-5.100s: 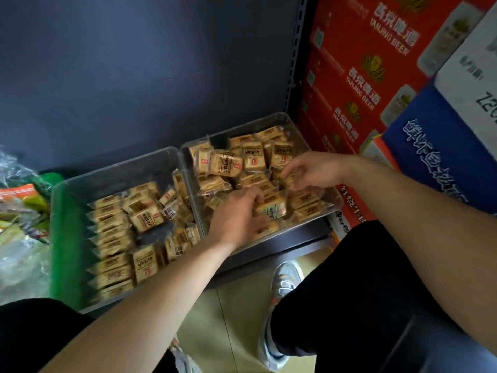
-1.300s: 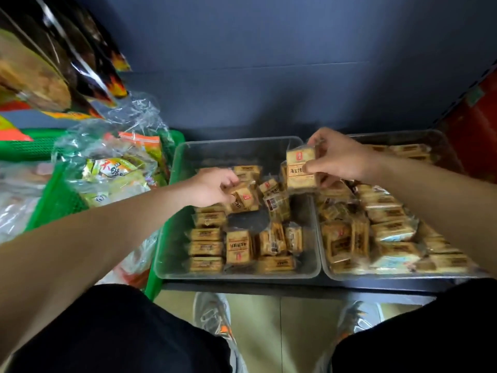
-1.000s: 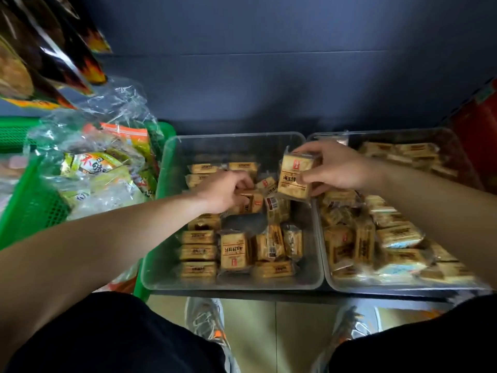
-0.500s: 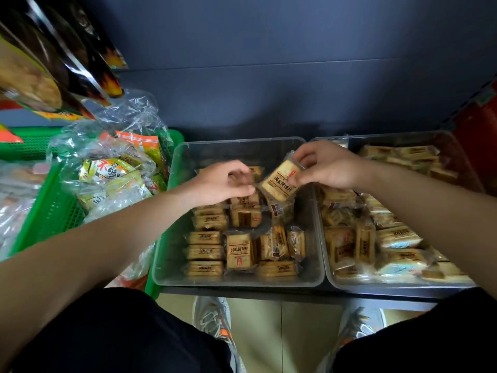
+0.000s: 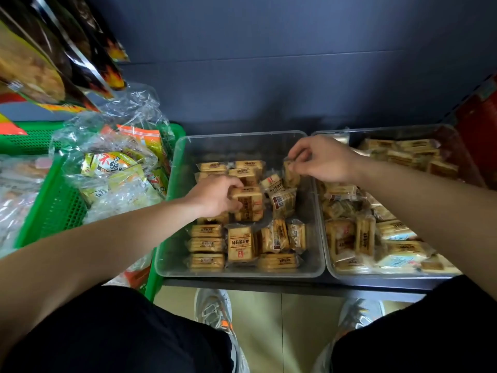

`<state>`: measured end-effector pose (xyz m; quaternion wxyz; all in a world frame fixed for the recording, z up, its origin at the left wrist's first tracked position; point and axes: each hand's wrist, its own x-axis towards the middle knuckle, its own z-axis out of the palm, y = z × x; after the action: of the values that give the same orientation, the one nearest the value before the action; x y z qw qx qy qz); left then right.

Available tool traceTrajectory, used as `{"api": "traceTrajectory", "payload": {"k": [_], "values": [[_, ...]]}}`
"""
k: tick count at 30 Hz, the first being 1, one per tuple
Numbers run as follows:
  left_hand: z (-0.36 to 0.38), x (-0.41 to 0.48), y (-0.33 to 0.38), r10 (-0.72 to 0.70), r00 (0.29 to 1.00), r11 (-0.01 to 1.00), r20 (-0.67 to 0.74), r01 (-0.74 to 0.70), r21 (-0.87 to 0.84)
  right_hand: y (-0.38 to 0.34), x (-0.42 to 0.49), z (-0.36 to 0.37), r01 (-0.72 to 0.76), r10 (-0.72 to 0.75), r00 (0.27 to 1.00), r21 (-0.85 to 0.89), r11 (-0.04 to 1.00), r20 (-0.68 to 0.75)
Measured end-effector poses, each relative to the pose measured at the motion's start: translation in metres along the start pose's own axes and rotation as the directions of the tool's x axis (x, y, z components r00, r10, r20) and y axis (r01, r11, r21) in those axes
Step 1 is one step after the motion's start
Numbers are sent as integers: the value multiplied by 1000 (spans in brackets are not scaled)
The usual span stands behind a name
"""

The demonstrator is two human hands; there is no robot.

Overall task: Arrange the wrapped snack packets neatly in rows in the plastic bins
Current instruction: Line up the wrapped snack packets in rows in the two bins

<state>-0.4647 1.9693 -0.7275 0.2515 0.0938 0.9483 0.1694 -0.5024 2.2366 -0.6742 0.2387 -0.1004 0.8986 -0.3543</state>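
I see clear, glossy plastic bins (image 5: 242, 274); packets (image 5: 240, 243) in shiny transparent film; green perforated plastic basket (image 5: 61, 208), matt; crinkled clear plastic bag (image 5: 129, 111); matt dark-blue back panel (image 5: 269, 76); glossy foil bags (image 5: 53, 49).

A left bin (image 5: 242, 142) and a right bin (image 5: 398, 129) stand side by side at the front edge of the shelf (image 5: 269, 284), a basket (image 5: 53, 211) of bagged snacks (image 5: 115, 170) just left of them. In the left bin, packets (image 5: 207, 244) lie in rows along the left wall and front, loose ones toward the right wall.
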Motion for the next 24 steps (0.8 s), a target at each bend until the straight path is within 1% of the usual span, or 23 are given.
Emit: {"api": "traceTrajectory", "payload": {"k": [3,5,7,9,10,12,14,15,17,21,22,24], "values": [[-2,8,6,56,998,995,43,-60,85,2,2,4,17,-15,1000,-90,996,22],[-1,9,4,76,993,996,94,-79,35,3,3,5,17,-14,1000,-96,995,28],[1,8,0,73,989,996,131,-65,-62,3,4,5,22,-18,999,-101,995,38],[3,6,-3,54,988,992,141,-37,-123,3,4,5,30,-25,999,-115,993,46],[4,4,-3,44,990,993,132,-29,-114,2,4,5,35,-29,998,-122,992,53],[6,2,0,37,996,999,80,-36,-19,1,3,5,41,-31,997,-142,989,68],[9,0,5,59,998,992,-2,-58,112,0,3,5,46,-33,996,-171,984,83],[10,0,7,71,997,987,-29,-66,148,-1,2,6,49,-34,996,-183,982,87],[13,2,8,64,998,993,-28,-60,102,-3,1,5,48,-31,995,-197,979,90],[19,5,10,15,999,992,33,-11,-124,-5,-1,5,51,-30,994,-210,976,101],[20,4,10,11,999,991,36,-6,-137,-6,-1,5,51,-29,994,-211,976,103],[20,5,11,30,999,998,27,-29,-55,-7,-2,5,48,-25,993,-213,976,111]]}}
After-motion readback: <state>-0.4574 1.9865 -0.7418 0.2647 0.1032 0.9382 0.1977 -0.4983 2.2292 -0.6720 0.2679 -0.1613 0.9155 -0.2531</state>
